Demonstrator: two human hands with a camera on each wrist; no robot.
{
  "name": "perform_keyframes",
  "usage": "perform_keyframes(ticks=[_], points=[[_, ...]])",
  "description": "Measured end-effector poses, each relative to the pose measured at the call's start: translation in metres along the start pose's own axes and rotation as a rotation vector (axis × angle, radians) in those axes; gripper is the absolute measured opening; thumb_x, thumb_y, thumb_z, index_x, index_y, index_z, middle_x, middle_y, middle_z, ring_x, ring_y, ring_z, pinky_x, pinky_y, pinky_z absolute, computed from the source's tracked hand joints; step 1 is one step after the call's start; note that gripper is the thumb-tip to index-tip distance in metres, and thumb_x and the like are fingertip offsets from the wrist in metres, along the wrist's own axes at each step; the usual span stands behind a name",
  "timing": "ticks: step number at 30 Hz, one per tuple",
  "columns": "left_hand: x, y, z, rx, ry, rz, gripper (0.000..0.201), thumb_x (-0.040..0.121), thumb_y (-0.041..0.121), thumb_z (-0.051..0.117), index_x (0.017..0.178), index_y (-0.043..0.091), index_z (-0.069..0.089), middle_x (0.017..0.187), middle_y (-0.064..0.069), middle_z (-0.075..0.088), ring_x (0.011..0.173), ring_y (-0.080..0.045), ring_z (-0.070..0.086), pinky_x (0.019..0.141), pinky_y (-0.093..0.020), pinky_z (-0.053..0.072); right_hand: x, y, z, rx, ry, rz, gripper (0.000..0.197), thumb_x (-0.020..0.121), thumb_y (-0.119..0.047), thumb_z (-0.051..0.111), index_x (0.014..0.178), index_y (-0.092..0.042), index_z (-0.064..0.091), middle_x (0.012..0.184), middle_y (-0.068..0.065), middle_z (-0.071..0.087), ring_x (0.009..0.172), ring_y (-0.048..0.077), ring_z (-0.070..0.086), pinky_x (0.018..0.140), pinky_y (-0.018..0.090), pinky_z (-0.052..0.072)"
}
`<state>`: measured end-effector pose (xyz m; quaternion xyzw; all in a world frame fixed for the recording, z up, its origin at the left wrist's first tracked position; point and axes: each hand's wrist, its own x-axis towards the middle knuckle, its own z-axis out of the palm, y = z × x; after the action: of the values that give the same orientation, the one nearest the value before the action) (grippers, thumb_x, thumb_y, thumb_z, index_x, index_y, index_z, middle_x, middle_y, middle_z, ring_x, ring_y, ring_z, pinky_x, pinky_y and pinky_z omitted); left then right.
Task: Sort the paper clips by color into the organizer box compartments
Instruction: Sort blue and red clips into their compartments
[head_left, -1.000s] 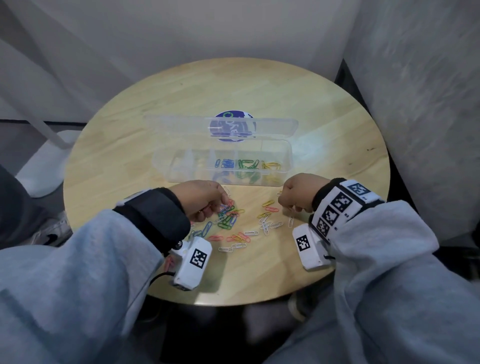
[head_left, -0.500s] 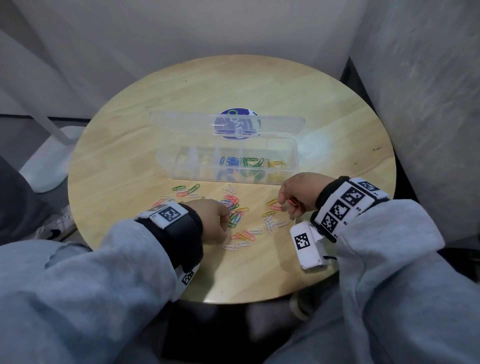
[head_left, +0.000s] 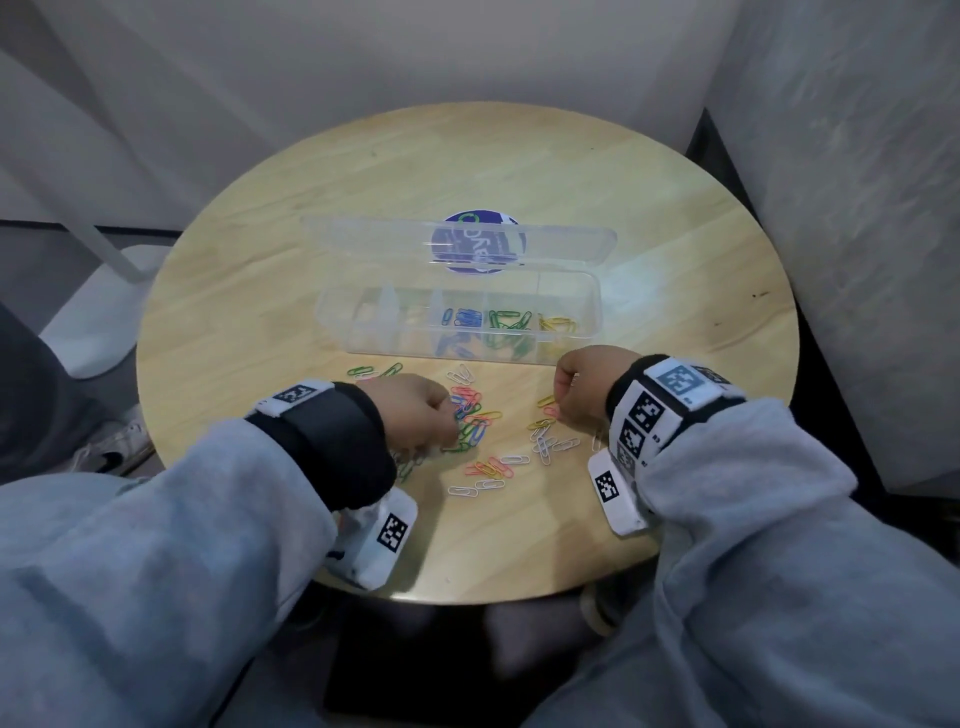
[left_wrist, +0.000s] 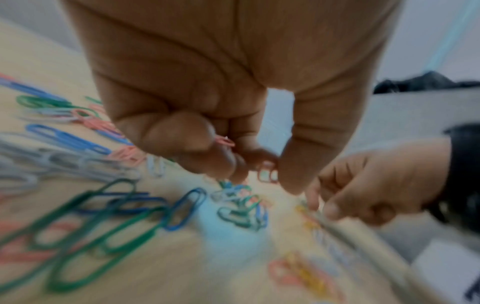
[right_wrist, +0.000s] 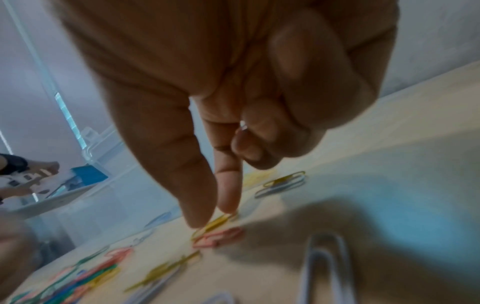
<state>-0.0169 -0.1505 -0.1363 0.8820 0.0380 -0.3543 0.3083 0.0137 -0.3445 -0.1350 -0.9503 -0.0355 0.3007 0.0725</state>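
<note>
Left hand (left_wrist: 207, 86) over the loose clips (head_left: 478, 415) on the round table (head_left: 260, 312), fingers curled, pinching a pink clip (left_wrist: 224, 142) w/ another red one (left_wrist: 267, 174) at the tips. Right hand (right_wrist: 221, 92): thumb + index narrow, closing on a yellow clip (right_wrist: 215, 223) lying on the table by a pink one. Clear box (head_left: 571, 291) sits open behind the pile; blue, green, yellow clips in separate compartments.

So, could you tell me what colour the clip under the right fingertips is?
Yellow clip; the right wrist view shows it best.
</note>
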Motion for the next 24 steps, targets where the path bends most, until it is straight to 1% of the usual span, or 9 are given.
perform_keyframes(ticks=[2,5,8,10,13,16,18,21,24], points=[[-0.001,0.002,-0.005,-0.265,-0.011,0.007,0.027,0.079,0.002,0.057,0.058,0.013,0.043,0.068,-0.014,0.055,0.052,-0.020,0.049,0.049,-0.022,0.045,0.000,-0.005,0.001,-0.031,-0.031,-0.014,0.004,0.087,-0.015,0.053,0.088,-0.018,0.056,0.095,0.000,0.061,0.082,0.018,0.052,0.062,0.024,0.041],[-0.004,0.004,-0.009,-0.523,-0.022,0.030,0.038,0.087,-0.009,0.042,0.056,0.011,0.038,0.061,-0.010,0.054,0.038,-0.011,0.052,0.039,-0.015,0.046,0.002,-0.013,0.001,-0.109,-0.080,0.006,0.017,0.089,-0.015,0.051,0.072,-0.016,0.046,0.075,-0.001,0.048,0.082,0.020,0.048,0.069,0.026,0.041],[-0.004,0.005,-0.011,-0.641,-0.037,0.069,0.041,0.086,-0.013,0.037,0.054,0.013,0.037,0.058,-0.008,0.052,0.034,-0.009,0.048,0.033,-0.012,0.040,0.007,-0.018,0.001,-0.199,-0.139,0.015,0.014,0.089,-0.018,0.047,0.093,-0.011,0.058,0.091,0.004,0.054,0.084,0.022,0.051,0.077,0.028,0.044],[-0.004,0.006,-0.011,-0.631,-0.022,0.060,0.040,0.086,-0.012,0.039,0.056,0.015,0.036,0.057,-0.007,0.047,0.033,-0.007,0.041,0.032,-0.010,0.031,0.008,-0.019,0.002,-0.218,-0.154,0.021,0.014,0.087,-0.019,0.047,0.092,-0.013,0.058,0.093,0.005,0.056,0.083,0.021,0.053,0.077,0.028,0.047],[-0.002,0.007,-0.006,-0.392,0.004,0.047,0.031,0.083,-0.002,0.055,0.062,0.017,0.043,0.054,-0.001,0.041,0.042,-0.010,0.032,0.039,-0.015,0.022,0.006,-0.016,0.000,-0.152,-0.129,0.015,0.009,0.082,-0.016,0.050,0.076,-0.012,0.054,0.080,0.005,0.054,0.076,0.022,0.052,0.063,0.026,0.043],[-0.003,0.012,0.004,0.064,0.061,0.079,0.015,0.077,0.017,0.067,0.071,0.023,0.054,0.051,0.012,0.050,0.048,-0.005,0.045,0.046,-0.018,0.033,-0.001,-0.009,-0.008,0.031,-0.064,-0.006,0.008,0.083,-0.018,0.054,0.078,-0.012,0.054,0.077,0.004,0.054,0.073,0.021,0.052,0.062,0.027,0.041],[-0.004,0.014,0.013,0.290,0.111,0.060,0.010,0.073,0.026,0.067,0.073,0.025,0.058,0.058,0.011,0.052,0.059,-0.007,0.050,0.054,-0.021,0.037,-0.006,-0.005,-0.013,0.128,-0.033,-0.027,0.010,0.084,-0.021,0.057,0.082,-0.011,0.054,0.072,0.002,0.053,0.062,0.018,0.048,0.059,0.026,0.040],[-0.002,0.016,0.025,0.470,0.147,0.045,0.007,0.071,0.027,0.064,0.077,0.026,0.061,0.067,0.009,0.052,0.068,-0.012,0.051,0.056,-0.021,0.038,-0.011,-0.002,-0.015,0.197,-0.061,-0.037,0.012,0.085,-0.016,0.056,0.078,-0.010,0.049,0.064,0.002,0.050,0.053,0.017,0.043,0.052,0.025,0.036],[0.000,0.018,0.030,0.519,0.124,0.053,0.004,0.075,0.025,0.064,0.078,0.025,0.062,0.069,0.007,0.054,0.073,-0.014,0.053,0.052,-0.019,0.035,-0.015,-0.001,-0.016,0.252,-0.083,-0.060,0.012,0.086,-0.012,0.054,0.077,-0.009,0.047,0.068,0.006,0.054,0.052,0.019,0.044,0.053,0.024,0.038]])
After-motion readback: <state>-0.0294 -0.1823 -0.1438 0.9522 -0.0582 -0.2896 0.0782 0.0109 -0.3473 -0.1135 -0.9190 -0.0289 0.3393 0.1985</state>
